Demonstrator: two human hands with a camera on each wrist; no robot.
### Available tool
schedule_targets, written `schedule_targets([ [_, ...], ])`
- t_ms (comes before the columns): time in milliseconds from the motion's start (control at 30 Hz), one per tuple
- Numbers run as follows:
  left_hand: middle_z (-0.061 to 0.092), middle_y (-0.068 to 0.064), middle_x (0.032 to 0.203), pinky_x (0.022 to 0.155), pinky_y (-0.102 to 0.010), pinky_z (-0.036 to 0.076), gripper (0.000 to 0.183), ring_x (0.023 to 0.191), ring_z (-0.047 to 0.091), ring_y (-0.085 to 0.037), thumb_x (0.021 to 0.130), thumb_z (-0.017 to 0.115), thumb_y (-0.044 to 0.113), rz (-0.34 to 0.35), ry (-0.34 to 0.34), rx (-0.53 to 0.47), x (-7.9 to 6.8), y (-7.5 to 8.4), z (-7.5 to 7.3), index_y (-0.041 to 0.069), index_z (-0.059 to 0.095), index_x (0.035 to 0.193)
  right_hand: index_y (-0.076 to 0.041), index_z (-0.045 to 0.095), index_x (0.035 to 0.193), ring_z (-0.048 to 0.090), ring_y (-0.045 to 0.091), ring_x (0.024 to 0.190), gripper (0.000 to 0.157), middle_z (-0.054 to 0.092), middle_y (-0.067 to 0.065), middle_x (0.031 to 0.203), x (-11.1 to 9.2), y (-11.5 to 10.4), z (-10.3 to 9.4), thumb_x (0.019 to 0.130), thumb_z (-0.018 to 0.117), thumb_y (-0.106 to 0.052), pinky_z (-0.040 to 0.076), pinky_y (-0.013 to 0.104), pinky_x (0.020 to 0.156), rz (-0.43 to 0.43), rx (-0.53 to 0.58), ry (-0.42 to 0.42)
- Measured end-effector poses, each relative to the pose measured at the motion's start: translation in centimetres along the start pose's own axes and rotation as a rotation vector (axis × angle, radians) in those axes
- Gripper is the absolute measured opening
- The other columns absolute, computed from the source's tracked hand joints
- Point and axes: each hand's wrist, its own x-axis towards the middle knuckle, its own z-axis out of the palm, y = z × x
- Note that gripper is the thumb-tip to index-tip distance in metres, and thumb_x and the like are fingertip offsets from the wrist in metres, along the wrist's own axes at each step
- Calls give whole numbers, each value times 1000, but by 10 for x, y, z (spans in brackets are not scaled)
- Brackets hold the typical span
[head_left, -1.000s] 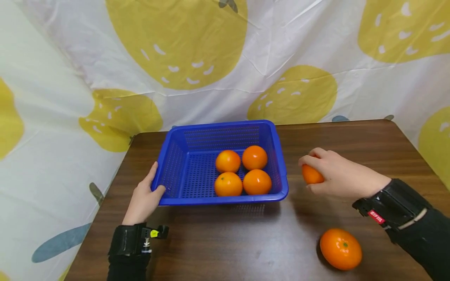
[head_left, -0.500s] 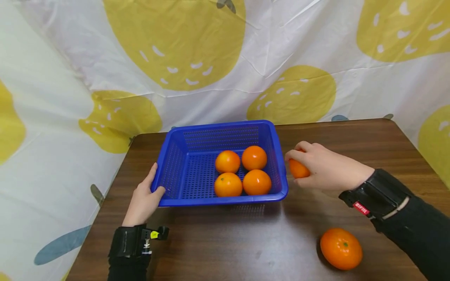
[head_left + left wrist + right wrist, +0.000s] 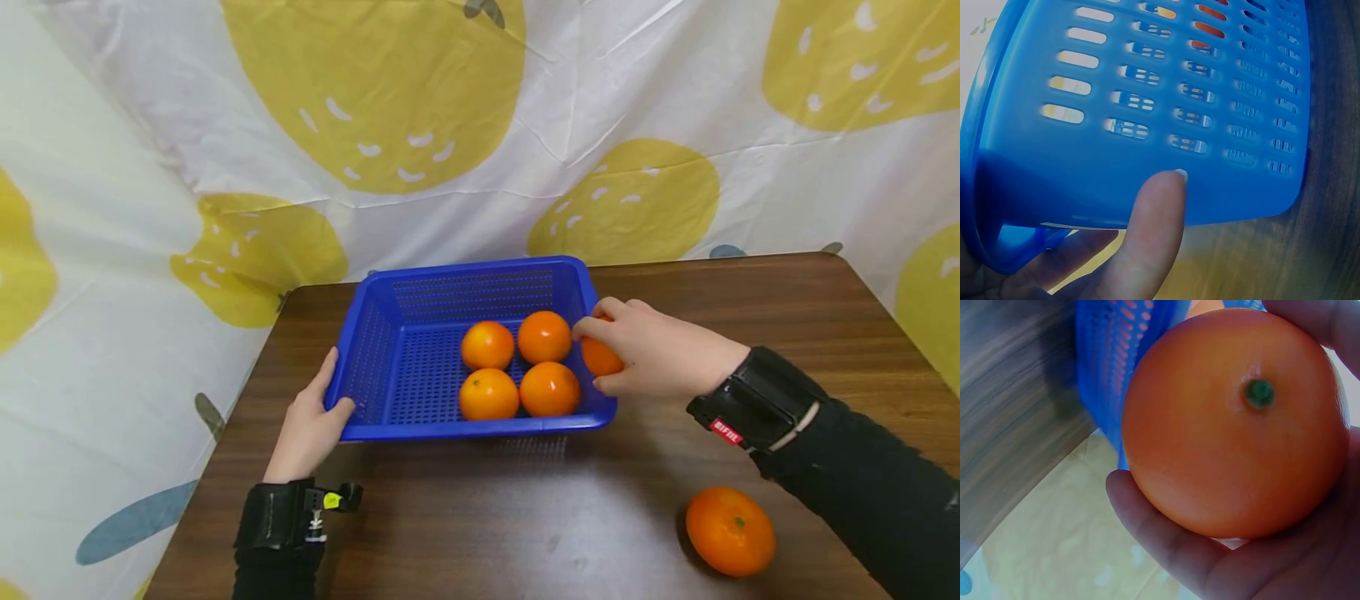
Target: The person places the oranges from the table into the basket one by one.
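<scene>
A blue plastic basket [image 3: 442, 431] with perforated walls sits on the brown table, several oranges [image 3: 488, 395] grouped in its right half. My left hand [image 3: 303, 427] holds the basket by its left end, thumb over the near left corner; the left wrist view has one finger [image 3: 1159, 209] against the outer wall [image 3: 1085, 169]. At the basket's right rim, my right hand [image 3: 660, 346] grips another orange [image 3: 602, 357], which overlaps the rim in the head view. Close up in the right wrist view, this orange [image 3: 1229, 444] shows a green stem end between thumb and fingers.
One more orange [image 3: 730, 531] lies on the table [image 3: 480, 525] near the front right, below the right forearm. Behind the table hangs a white cloth [image 3: 450, 225] with yellow fruit prints.
My right hand has carried its orange leftward, from beside the basket to over its right rim. The left hand and basket have stayed in place.
</scene>
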Motion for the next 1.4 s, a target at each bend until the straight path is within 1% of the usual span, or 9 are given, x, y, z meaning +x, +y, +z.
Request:
schedule_targets([
  [167, 29, -23, 147, 83, -49, 42, 71, 102, 46, -34, 90, 43, 19, -8, -9, 1, -1, -1, 0, 36, 4, 147, -17, 56, 118, 42, 24, 88, 47, 48, 4, 104, 11, -8, 3, 75, 64, -35, 42, 33, 67, -31, -7, -13],
  [267, 28, -23, 148, 83, -49, 43, 70, 102, 46, -34, 91, 42, 19, -14, -12, -6, -1, -1, 0, 37, 3, 147, -18, 55, 120, 42, 24, 88, 49, 48, 4, 105, 17, -11, 3, 74, 64, -34, 42, 31, 64, -42, -6, -15],
  [500, 30, -23, 147, 83, -48, 43, 71, 101, 47, -33, 90, 42, 19, 1, -3, -3, 1, 0, 0, 36, 4, 147, -18, 56, 117, 41, 24, 84, 47, 45, 4, 100, 28, -17, 4, 74, 64, -34, 40, 32, 65, -67, -5, -23],
  [700, 28, -23, 147, 87, -52, 42, 71, 103, 46, -34, 90, 42, 19, -4, -6, -2, 1, 0, 0, 36, 4, 147, -18, 55, 120, 41, 24, 87, 48, 45, 6, 108, 38, -21, 8, 77, 62, -37, 42, 33, 67, -68, -1, -73],
  [900, 28, -22, 148, 86, -51, 42, 70, 102, 46, -33, 91, 42, 19, -3, -8, -9, 0, 1, -1, 37, 3, 147, -21, 52, 126, 41, 24, 92, 51, 46, 6, 115, 50, -29, 9, 78, 60, -36, 44, 33, 68, -68, 20, -111],
  [1000, 29, -22, 147, 86, -51, 41, 70, 102, 46, -33, 91, 41, 19, 5, -4, -6, 1, 1, -1, 36, 3, 147, -20, 51, 126, 42, 23, 90, 52, 46, 6, 112, 56, -34, 10, 78, 61, -37, 43, 33, 67, -83, 21, -114],
  [1100, 29, -22, 147, 86, -52, 41, 70, 102, 46, -33, 91, 42, 19, 11, -2, -5, 2, 2, -1, 35, 4, 147, -18, 52, 123, 43, 24, 86, 51, 46, 6, 108, 62, -37, 11, 77, 61, -37, 42, 33, 65, -99, 24, -116],
  [1233, 28, -21, 148, 88, -53, 41, 70, 104, 45, -33, 91, 42, 19, 14, -2, -9, 3, 1, -1, 35, 4, 147, -20, 52, 123, 44, 22, 85, 51, 45, 4, 105, 71, -42, 12, 77, 61, -39, 42, 32, 65, -97, 42, -132],
  [1400, 28, -21, 148, 85, -50, 42, 70, 102, 46, -33, 90, 42, 18, 12, -4, -11, 2, -1, -1, 35, 4, 147, -20, 51, 125, 46, 20, 84, 54, 44, 4, 106, 82, -49, 12, 77, 61, -42, 43, 32, 66, -93, 62, -171],
])
